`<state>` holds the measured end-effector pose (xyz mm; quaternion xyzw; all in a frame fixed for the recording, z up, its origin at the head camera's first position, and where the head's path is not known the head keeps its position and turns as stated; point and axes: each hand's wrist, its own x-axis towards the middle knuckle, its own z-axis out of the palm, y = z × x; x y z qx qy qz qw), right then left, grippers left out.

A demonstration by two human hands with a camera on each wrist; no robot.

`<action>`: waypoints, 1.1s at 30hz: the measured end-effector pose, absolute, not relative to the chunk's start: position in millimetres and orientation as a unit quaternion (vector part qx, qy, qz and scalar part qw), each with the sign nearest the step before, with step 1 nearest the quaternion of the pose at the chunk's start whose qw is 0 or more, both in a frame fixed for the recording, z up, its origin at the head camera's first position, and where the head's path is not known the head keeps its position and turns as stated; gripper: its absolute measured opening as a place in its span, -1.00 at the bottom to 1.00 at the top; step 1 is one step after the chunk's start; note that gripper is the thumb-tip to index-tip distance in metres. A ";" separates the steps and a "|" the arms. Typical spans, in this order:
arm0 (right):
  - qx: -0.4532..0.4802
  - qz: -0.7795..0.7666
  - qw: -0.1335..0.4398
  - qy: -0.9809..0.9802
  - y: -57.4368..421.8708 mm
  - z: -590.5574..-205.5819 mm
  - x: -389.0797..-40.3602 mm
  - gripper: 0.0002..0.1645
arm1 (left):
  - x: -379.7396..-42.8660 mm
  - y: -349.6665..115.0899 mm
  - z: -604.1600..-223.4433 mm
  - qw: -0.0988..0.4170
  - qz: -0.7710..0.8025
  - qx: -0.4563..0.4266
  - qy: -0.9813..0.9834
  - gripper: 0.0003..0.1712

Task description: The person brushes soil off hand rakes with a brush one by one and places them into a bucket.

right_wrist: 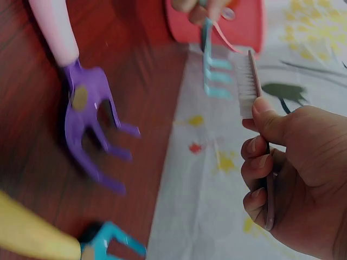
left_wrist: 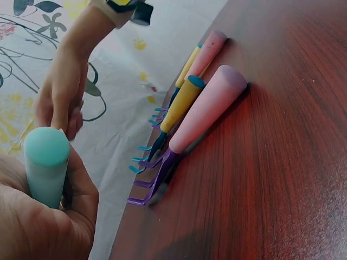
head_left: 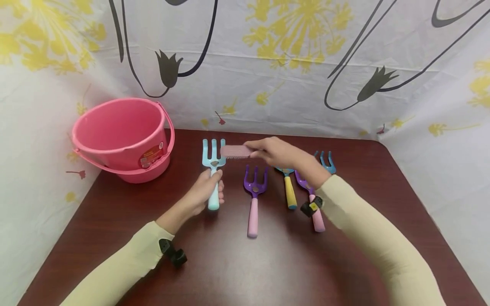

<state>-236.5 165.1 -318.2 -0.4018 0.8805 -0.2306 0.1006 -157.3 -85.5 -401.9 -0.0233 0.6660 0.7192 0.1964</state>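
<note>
My left hand grips the pale turquoise handle of a small garden hand fork, held above the table with its three tines pointing away. In my right hand is a pink brush, its pale bristles facing down beside the fork's right tine. The right wrist view shows the brush's white bristles close to the blue tines; whether they touch I cannot tell. Fingers and thumb curl around the brush's thin handle. Nearest on the table lies a purple fork with a pink handle.
A pink bucket stands at the back left, its handle hanging forward. Right of the purple fork lie a yellow-handled blue fork, another pink-handled purple fork and a further blue fork, partly hidden by my right arm. A patterned curtain borders the dark table.
</note>
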 end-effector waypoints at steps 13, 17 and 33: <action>-0.427 -0.121 0.082 0.893 123.2 -326.1 -240.5 -0.53 | -153.2 -79.0 -404.1 0.189 0.726 -0.020 0.661 -0.76; -0.415 -0.134 0.100 0.894 121.8 -329.1 -239.6 -0.52 | -153.2 -80.7 -403.7 0.186 0.728 -0.026 0.660 -0.76; -0.370 -0.164 0.044 0.913 130.0 -334.0 -252.5 -0.65 | -154.8 -84.9 -400.7 0.189 0.725 -0.040 0.661 -0.70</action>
